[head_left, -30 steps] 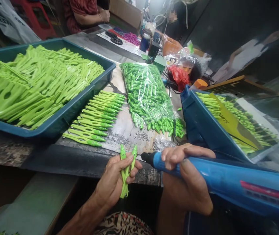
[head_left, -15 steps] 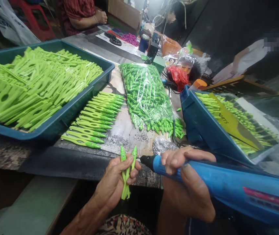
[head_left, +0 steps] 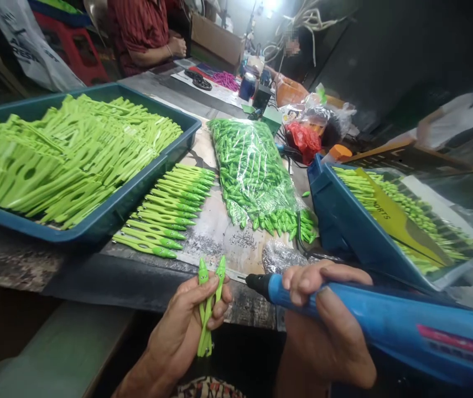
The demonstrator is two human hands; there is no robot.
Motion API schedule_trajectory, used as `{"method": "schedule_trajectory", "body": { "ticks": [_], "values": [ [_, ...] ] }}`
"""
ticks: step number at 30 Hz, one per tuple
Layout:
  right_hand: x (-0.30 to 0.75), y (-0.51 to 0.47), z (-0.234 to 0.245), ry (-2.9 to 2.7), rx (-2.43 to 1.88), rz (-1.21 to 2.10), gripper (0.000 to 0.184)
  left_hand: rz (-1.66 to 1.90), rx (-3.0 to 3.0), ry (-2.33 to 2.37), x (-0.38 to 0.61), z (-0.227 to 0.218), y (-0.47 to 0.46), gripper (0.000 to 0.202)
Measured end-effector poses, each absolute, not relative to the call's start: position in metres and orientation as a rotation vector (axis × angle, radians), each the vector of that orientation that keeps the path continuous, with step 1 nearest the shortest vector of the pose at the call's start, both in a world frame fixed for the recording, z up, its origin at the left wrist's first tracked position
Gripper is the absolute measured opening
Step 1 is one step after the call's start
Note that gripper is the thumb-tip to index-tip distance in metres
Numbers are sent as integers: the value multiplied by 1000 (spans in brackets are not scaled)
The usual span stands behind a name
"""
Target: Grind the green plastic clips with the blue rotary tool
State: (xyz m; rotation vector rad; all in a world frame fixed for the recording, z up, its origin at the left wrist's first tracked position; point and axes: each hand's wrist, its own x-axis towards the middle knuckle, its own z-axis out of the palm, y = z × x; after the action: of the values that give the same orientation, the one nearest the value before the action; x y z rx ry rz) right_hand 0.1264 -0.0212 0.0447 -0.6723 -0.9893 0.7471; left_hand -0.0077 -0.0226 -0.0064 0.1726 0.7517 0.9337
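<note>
My left hand (head_left: pixel 186 326) is closed around two slim green plastic pieces (head_left: pixel 208 309), held upright side by side with their shaped heads at the top. My right hand (head_left: pixel 323 326) grips a blue electric screwdriver (head_left: pixel 385 323); its black tip points left, a short gap from the green pieces. Just beyond my hands, a row of the same green pieces (head_left: pixel 165 213) lies on the table, with a small heap of tiny metal screws (head_left: pixel 242 239) beside it.
A blue tray (head_left: pixel 136 190) piled with green flat parts stands at the left. A clear bag of small green parts (head_left: pixel 256 171) lies in the middle. A tilted blue bin (head_left: pixel 344 221) with finished pieces is at the right. Another person's sleeve (head_left: pixel 136 27) shows at the far end.
Both hands have dropped slightly in view as the camera tilted up. The screwdriver tip has drawn a little further away from the green pieces. The grips are unchanged.
</note>
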Motion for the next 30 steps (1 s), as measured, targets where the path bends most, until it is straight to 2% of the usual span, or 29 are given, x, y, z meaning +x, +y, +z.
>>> {"method": "schedule_trajectory", "body": {
  "ticks": [30],
  "values": [
    [120, -18, 41, -956, -769, 772, 20, 992, -16, 579, -24, -16, -25, 17]
  ]
}}
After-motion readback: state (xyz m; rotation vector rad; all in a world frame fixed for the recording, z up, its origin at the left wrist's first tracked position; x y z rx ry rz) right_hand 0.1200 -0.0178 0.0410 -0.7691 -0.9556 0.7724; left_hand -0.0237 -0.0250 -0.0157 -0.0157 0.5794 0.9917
